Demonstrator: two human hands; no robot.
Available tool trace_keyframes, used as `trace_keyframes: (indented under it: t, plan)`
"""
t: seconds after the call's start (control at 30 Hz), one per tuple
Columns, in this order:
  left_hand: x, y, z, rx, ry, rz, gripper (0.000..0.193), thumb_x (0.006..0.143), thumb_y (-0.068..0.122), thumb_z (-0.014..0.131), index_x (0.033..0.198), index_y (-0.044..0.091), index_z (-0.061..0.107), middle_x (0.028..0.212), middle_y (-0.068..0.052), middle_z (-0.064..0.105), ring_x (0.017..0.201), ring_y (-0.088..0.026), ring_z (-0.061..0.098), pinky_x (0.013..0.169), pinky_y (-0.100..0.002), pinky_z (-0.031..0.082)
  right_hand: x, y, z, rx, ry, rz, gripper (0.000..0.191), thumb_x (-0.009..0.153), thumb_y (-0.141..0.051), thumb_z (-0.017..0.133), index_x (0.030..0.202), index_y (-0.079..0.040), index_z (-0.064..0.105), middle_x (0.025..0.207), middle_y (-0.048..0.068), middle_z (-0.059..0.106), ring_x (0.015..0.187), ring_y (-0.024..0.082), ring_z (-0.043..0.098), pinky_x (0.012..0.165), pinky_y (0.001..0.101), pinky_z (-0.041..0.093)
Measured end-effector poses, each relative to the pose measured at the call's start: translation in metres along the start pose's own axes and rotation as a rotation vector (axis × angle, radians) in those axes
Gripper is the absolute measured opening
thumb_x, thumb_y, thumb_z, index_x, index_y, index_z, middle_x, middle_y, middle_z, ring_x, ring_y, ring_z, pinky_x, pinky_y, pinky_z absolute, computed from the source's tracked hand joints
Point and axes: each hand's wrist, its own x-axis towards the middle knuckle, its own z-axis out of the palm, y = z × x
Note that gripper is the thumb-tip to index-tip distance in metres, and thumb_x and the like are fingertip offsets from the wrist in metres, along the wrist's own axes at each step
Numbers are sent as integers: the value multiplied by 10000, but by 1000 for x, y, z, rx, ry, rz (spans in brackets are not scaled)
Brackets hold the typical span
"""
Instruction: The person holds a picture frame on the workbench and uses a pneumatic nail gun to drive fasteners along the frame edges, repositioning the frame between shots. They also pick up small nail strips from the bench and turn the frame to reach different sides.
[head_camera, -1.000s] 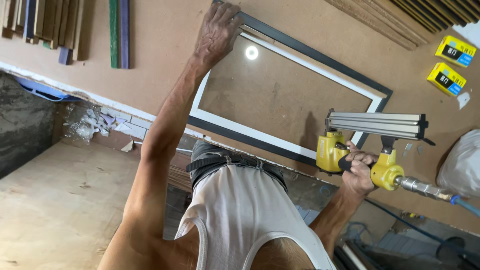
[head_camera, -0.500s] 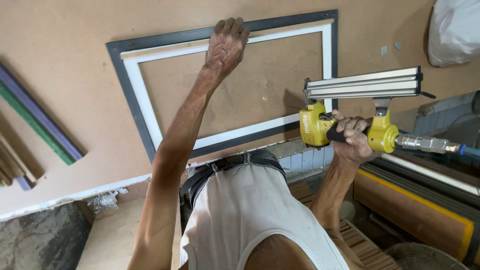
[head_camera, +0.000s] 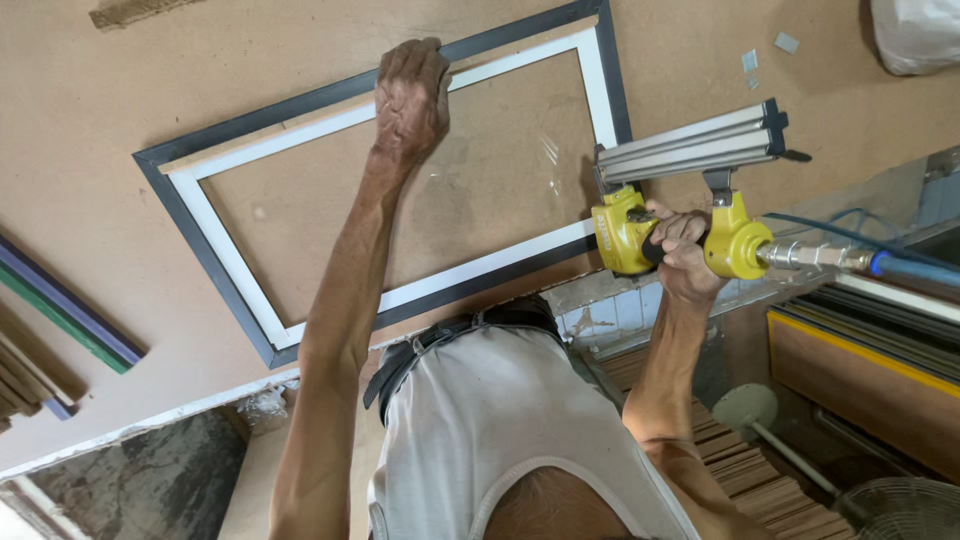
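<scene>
A rectangular picture frame (head_camera: 225, 275) with a dark grey outer edge and a white inner border lies flat on a brown board worktop (head_camera: 120, 120); a glass pane sits inside it. My left hand (head_camera: 410, 100) presses down on the frame's far long rail, fingers curled over its edge. My right hand (head_camera: 685, 250) grips the handle of a yellow pneumatic nail gun (head_camera: 625, 235) with a long silver magazine (head_camera: 690, 150). The gun's nose rests against the frame's near right corner.
A blue air hose (head_camera: 915, 270) runs off to the right from the gun. Coloured moulding strips (head_camera: 70, 315) lie at the left. A white bag (head_camera: 915, 30) sits at the top right. Stacked wood slats (head_camera: 750, 470) and a fan (head_camera: 900, 510) are below the table edge.
The view has swung round, so the frame now lies more across the picture. My left hand stays on the far rail and the nail gun stays at the frame's right end.
</scene>
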Motion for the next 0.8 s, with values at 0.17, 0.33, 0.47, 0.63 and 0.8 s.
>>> trace_keyframes:
  t: [0.17,0.33,0.47,0.63,0.8]
  plan:
    - [-1,2,-1,-64,12,-7,103,893,26,729,984,-16,704,1170,-189,711,1114,-345,644,976,-487,498,31,21,32,24,82,-34,205,773,33,653,705,-94,507,671,33,510,740,243,600,1206,580,445]
    - [1,1,-5,-141,9,-53,111,880,37,766,976,-1,724,1165,-141,713,1096,-308,633,915,-450,490,76,47,73,-13,191,-15,171,721,65,666,727,-63,552,676,55,531,669,253,597,1118,587,481]
    - [2,-3,-4,-157,28,-65,122,831,35,777,944,17,732,1142,-103,716,1069,-291,628,907,-444,495,109,57,93,-75,156,-87,134,717,81,639,717,-24,555,701,75,526,666,262,590,1062,582,542]
    - [0,-6,3,-123,36,-57,117,831,46,780,935,24,732,1169,-111,713,1076,-284,622,890,-433,493,119,58,101,-120,264,-24,144,716,118,632,746,-9,572,702,56,498,629,241,578,934,556,590]
    - [-4,-7,8,-102,17,-64,89,868,50,782,941,27,736,1165,-105,710,1094,-283,617,898,-435,494,119,57,103,-126,219,-63,132,737,133,615,768,7,591,683,75,504,605,244,571,963,557,618]
